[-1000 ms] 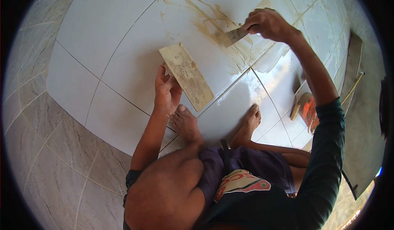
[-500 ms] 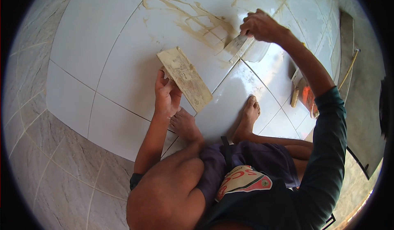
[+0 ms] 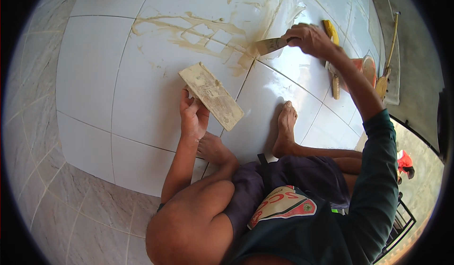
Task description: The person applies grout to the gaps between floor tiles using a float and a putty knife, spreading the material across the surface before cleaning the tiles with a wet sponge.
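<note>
My left hand (image 3: 195,118) grips a flat rectangular grout float (image 3: 212,96) from beneath, its upper face caked with beige paste. The float is held above the white tiles (image 3: 156,80), over my left foot's toes. In my right hand (image 3: 312,40) is a putty knife (image 3: 271,45), fingers wrapped round its dark handle. Its blade points left, and the tip is at the floor close to where tile joints cross. Beige grout (image 3: 203,31) is smeared in streaks across the tiles and joints left of the blade.
To the right stand an orange bucket (image 3: 368,70), a wooden-handled tool (image 3: 336,86), a yellow object (image 3: 330,31) and a broom (image 3: 384,78). My bare right foot (image 3: 286,123) rests on the tiles. Grey marbled tiles (image 3: 85,217) border the left; a person in red (image 3: 405,160) is far right.
The view has shifted. My right hand has brought the putty knife rightward over the floor to the joint crossing, its blade now flatter across. The float stays nearly still in my left hand.
</note>
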### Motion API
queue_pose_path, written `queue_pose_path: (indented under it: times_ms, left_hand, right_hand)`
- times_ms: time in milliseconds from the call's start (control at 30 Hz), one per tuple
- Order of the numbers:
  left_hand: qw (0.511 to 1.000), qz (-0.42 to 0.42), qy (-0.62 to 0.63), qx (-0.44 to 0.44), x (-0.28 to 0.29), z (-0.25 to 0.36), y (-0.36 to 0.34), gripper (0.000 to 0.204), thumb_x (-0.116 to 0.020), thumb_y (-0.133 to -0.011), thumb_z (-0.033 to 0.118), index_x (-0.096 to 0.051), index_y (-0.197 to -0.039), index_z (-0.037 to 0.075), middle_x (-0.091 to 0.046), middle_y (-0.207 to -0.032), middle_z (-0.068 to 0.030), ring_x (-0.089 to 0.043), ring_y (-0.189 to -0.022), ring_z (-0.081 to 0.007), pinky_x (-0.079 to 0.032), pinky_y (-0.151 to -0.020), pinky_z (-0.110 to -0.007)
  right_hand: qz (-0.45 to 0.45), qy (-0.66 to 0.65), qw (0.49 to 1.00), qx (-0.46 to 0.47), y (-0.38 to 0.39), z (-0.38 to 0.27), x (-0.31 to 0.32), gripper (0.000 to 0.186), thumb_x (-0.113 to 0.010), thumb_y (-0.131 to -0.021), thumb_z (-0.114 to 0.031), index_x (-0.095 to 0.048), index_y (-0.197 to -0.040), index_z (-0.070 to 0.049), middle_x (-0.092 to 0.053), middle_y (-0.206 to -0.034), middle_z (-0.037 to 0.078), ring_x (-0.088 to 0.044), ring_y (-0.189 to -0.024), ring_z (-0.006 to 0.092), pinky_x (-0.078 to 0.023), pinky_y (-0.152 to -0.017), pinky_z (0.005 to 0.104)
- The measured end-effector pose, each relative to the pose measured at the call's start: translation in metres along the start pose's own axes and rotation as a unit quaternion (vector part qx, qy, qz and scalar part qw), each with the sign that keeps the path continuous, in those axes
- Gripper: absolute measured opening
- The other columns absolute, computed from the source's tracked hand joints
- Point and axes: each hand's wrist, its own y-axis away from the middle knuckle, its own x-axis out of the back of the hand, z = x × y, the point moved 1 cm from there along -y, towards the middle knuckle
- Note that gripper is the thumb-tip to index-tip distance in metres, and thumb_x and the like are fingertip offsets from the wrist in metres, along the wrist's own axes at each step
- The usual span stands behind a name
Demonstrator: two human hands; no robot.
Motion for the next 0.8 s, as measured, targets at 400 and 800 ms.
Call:
queue_pose_path:
  times_ms: [400, 800]
  left_hand:
    - [0.998, -0.039, 0.01, 0.057, -0.066, -0.059, -0.038, 0.045, -0.046, -0.091, -0.004, -0.039, -0.135, 0.006, -0.055, -0.128, -0.0129, -0.06, -0.117, -0.0231, -0.054, -0.099, -0.038]
    - [0.994, -0.049, -0.009, 0.096, -0.143, -0.122, -0.063, 0.046, -0.047, -0.093, -0.001, -0.038, -0.137, 0.009, -0.052, -0.131, -0.0109, -0.056, -0.12, -0.0241, -0.051, -0.1, -0.041]
  right_hand:
    - [0.053, -0.161, 0.962, -0.214, 0.161, 0.016, -0.027, 0.021, -0.064, -0.091, -0.012, -0.068, -0.11, -0.005, -0.07, -0.09, 0.016, -0.067, -0.08, 0.0323, -0.051, -0.073, 0.0409]
    - [0.015, -0.317, 0.9, -0.299, 0.181, -0.096, 0.038, 0.024, -0.056, -0.099, -0.017, -0.062, -0.11, 0.003, -0.067, -0.085, 0.022, -0.066, -0.079, 0.0381, -0.051, -0.07, 0.0423]
